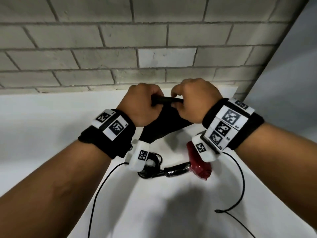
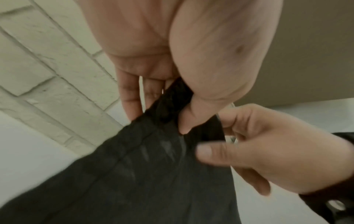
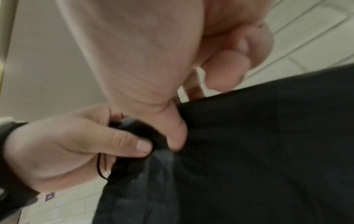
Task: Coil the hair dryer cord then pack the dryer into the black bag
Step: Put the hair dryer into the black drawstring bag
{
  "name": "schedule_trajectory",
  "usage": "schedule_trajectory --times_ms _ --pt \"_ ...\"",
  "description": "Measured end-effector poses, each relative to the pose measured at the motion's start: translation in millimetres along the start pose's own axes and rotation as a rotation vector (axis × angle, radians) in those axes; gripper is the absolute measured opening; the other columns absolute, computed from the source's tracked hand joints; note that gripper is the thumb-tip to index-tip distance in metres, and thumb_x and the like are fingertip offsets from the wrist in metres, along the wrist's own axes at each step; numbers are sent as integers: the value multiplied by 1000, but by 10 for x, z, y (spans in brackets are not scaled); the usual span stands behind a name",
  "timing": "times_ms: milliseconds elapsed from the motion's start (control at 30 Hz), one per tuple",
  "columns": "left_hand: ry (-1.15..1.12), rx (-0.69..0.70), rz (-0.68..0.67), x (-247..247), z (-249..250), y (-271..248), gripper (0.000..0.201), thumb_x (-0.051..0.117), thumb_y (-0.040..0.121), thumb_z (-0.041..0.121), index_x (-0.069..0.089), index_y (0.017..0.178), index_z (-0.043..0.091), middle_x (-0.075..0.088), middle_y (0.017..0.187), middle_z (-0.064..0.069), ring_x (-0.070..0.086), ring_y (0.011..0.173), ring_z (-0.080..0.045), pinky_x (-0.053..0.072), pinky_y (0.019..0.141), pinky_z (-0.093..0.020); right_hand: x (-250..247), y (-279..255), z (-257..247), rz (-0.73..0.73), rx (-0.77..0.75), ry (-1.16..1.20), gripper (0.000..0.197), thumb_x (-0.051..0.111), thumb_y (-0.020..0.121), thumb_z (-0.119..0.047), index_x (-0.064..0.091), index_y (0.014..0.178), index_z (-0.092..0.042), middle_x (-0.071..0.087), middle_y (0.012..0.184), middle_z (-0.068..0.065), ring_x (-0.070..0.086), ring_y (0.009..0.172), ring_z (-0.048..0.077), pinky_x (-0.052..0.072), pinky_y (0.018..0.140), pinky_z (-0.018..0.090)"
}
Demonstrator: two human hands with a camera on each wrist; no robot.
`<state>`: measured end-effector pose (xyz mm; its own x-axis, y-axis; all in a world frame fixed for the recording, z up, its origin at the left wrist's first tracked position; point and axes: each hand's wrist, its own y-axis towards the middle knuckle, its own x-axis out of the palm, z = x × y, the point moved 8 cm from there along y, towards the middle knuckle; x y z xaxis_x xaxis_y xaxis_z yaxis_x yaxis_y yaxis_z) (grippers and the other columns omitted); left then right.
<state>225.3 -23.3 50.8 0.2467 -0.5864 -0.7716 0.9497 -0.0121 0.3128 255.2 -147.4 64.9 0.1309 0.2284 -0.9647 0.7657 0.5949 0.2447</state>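
The black bag (image 1: 163, 127) hangs in the air over the white table, held by its top edge between both hands. My left hand (image 1: 151, 103) grips the bunched rim on the left, thumb pinching the fabric (image 2: 162, 112). My right hand (image 1: 176, 100) pinches the rim just to the right (image 3: 199, 109). The wrist views show the bag (image 2: 153, 166) (image 3: 249, 151) as dark cloth below the fingers. The red hair dryer (image 1: 200, 169) with its black handle lies on the table beneath my wrists. Its coiled cord (image 1: 151, 169) sits left of the handle, partly hidden by the wrist camera.
A grey brick wall (image 1: 120, 48) rises behind the white table (image 1: 42, 126). A plain grey panel (image 1: 291, 74) stands at the right. Thin black wrist-camera cables (image 1: 101, 186) (image 1: 241, 177) trail over the near part of the table.
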Motion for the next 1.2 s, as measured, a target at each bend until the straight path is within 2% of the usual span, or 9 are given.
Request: schedule_trajectory --times_ms 133,267,400,467,600,800,967,1100,1200 --pt "-129 -33 140 -110 -230 -112 21 66 71 34 61 86 20 68 76 2 64 72 -20 50 64 -28 -176 182 32 113 67 292 15 59 83 -18 70 78 -8 68 72 10 64 72 28 51 65 31" --pt "-146 -124 171 -87 -539 -229 27 62 77 40 66 84 15 71 75 -4 66 72 -22 53 65 -42 -294 315 200 176 203 578 13 65 84 -23 69 87 -11 75 84 7 70 77 20 58 75 34" --pt "-225 -164 229 -139 -504 -189 20 60 86 28 66 102 18 73 92 0 67 85 -18 52 75 -30 -234 265 289 422 400 669 40 76 69 -42 50 92 -22 62 98 1 63 82 19 54 79 35" --pt "-242 -160 253 -176 -433 -166 20 60 86 25 64 104 19 73 91 0 67 83 -17 51 70 -26 33 230 115 308 430 817 40 72 58 -58 50 68 -27 66 71 4 68 65 25 59 66 45" --pt "-176 -87 195 -157 -279 -176 18 55 73 32 54 85 18 64 72 6 60 66 -9 41 53 -13 410 156 -313 133 389 1032 49 67 53 -67 51 48 -20 52 45 -9 52 49 15 49 56 38" --pt "-326 20 130 -172 -198 -236 17 61 72 21 46 77 26 54 60 6 49 52 -6 39 49 -22 464 199 -428 129 343 1188 34 65 72 -40 51 51 -17 48 56 8 46 56 22 47 59 44" --pt "-921 -156 170 -241 -507 -197 17 55 68 7 57 81 18 59 61 -3 53 56 -19 45 55 -29 530 166 -421 36 313 1392 34 57 94 -9 50 60 -9 48 64 10 53 58 21 56 66 41" --pt "-606 -116 390 -571 -738 -98 24 45 76 0 43 76 23 42 63 -1 38 55 -16 32 54 -34 665 138 -252 10 456 1423 22 50 92 -2 59 72 -3 58 70 15 64 55 21 53 61 38" --pt "-192 73 354 -711 -595 -20 27 38 70 -5 55 71 15 52 75 -4 50 70 -19 39 68 -28 818 69 -115 -15 528 1289 18 51 90 -8 65 79 -3 62 70 12 65 65 26 47 56 33"
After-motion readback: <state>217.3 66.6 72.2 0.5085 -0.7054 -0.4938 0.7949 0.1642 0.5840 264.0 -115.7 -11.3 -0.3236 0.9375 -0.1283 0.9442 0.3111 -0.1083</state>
